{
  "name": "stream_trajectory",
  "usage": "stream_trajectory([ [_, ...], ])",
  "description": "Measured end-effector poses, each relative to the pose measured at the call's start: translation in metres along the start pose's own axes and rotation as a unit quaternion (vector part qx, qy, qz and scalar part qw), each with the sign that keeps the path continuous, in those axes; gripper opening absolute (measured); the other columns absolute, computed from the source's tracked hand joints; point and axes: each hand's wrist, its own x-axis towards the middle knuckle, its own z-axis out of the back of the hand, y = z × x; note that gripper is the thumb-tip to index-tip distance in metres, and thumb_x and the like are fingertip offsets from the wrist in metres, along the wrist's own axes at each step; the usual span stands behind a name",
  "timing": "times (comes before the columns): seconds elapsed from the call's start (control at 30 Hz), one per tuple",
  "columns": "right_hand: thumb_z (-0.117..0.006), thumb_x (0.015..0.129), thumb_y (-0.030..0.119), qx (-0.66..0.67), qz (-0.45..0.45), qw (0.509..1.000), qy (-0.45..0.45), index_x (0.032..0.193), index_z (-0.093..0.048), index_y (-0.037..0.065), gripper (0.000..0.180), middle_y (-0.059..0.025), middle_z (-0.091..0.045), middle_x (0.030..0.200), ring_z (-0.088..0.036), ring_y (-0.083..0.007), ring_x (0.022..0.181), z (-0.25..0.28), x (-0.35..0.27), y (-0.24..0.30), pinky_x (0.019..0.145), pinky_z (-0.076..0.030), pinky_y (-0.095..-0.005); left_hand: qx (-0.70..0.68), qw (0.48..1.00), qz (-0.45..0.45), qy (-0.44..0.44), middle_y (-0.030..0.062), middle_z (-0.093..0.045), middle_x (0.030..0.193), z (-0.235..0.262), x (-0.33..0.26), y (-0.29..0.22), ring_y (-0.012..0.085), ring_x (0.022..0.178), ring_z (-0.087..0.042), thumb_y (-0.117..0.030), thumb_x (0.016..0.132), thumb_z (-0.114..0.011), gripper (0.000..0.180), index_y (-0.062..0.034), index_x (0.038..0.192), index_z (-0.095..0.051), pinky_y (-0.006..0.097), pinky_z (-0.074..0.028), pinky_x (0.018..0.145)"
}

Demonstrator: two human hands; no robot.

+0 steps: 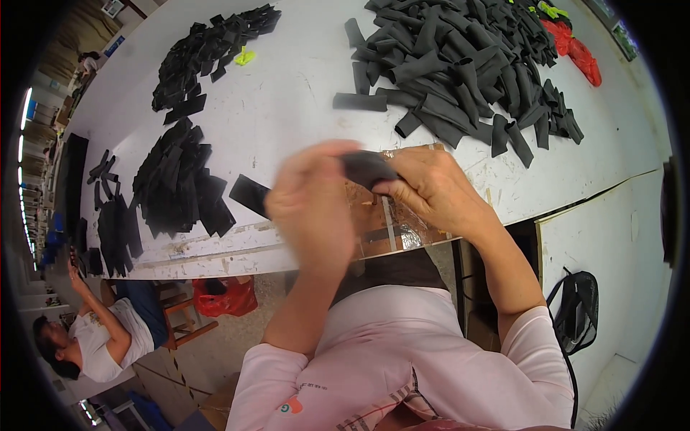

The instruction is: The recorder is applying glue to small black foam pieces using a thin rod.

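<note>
Over the front of the table, a short black fabric tube (368, 167) is stretched between my two hands. My right hand (435, 188) pinches its right end, thumb below and fingers curled over. At the other end my left hand (310, 205) is closed around the tube, blurred by motion, so its fingertips do not show clearly. Beside the left hand lies a flat black piece (249, 194), partly covered by it. Under both hands is a brown board (374, 233) with clear tape on it.
A big heap of black tubes (445, 72) covers the back right, near a red plastic bag (582, 61). Flat black pieces (169, 179) are piled at left, more (208, 50) behind. A yellow-green scrap (245, 56) lies there. Another person (108, 337) sits at far left.
</note>
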Motion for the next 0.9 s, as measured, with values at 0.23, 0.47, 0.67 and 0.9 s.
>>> stream_trajectory([
  [0.23, -0.056, 0.077, 0.021, -0.053, 0.012, 0.999, -0.007, 0.067, -0.054, 0.004, 0.021, -0.0140, -0.052, 0.058, -0.052, -0.0302, 0.056, -0.015, -0.006, -0.009, 0.049, -0.039, -0.0373, 0.031, 0.999, 0.007, 0.016, 0.0111, -0.060, 0.085, 0.017, 0.000, 0.008, 0.0127, 0.075, -0.055, -0.004, 0.082, -0.051, 0.012, 0.0053, 0.088, -0.054, 0.022, -0.043, 0.070],
  [0.47, -0.054, 0.079, 0.021, -0.034, 0.021, 0.999, 0.001, 0.064, -0.052, 0.003, 0.023, -0.0118, -0.048, 0.053, -0.048, -0.0280, 0.049, -0.016, -0.004, -0.005, 0.047, -0.038, -0.0356, 0.103, 0.994, 0.011, 0.023, 0.0133, -0.059, 0.088, 0.029, -0.003, 0.010, 0.0126, 0.079, -0.053, 0.000, 0.082, -0.049, 0.009, 0.0046, 0.087, -0.054, 0.024, -0.041, 0.074],
  [0.67, -0.044, 0.086, 0.035, 0.068, -0.116, 0.960, -0.247, 0.074, -0.057, 0.000, 0.039, -0.0027, -0.048, 0.057, -0.041, -0.0090, 0.051, 0.044, 0.048, -0.020, 0.050, -0.032, -0.0225, 0.641, 0.733, 0.001, -0.227, 0.0231, -0.046, 0.106, 0.165, 0.012, 0.063, 0.0333, 0.097, -0.045, -0.014, 0.076, -0.056, 0.043, 0.0068, 0.110, -0.042, 0.039, -0.036, 0.083],
  [0.9, -0.050, 0.080, 0.008, 0.041, -0.024, 0.986, -0.161, 0.075, -0.056, -0.001, 0.012, -0.0065, -0.049, 0.058, -0.048, -0.0161, 0.051, -0.037, -0.023, 0.039, 0.050, -0.038, -0.0259, 0.683, 0.703, 0.042, -0.193, 0.0113, -0.060, 0.061, 0.210, 0.025, 0.069, 0.0232, 0.060, -0.059, -0.010, 0.066, -0.065, 0.013, 0.0006, 0.071, -0.061, 0.032, -0.045, 0.057],
])
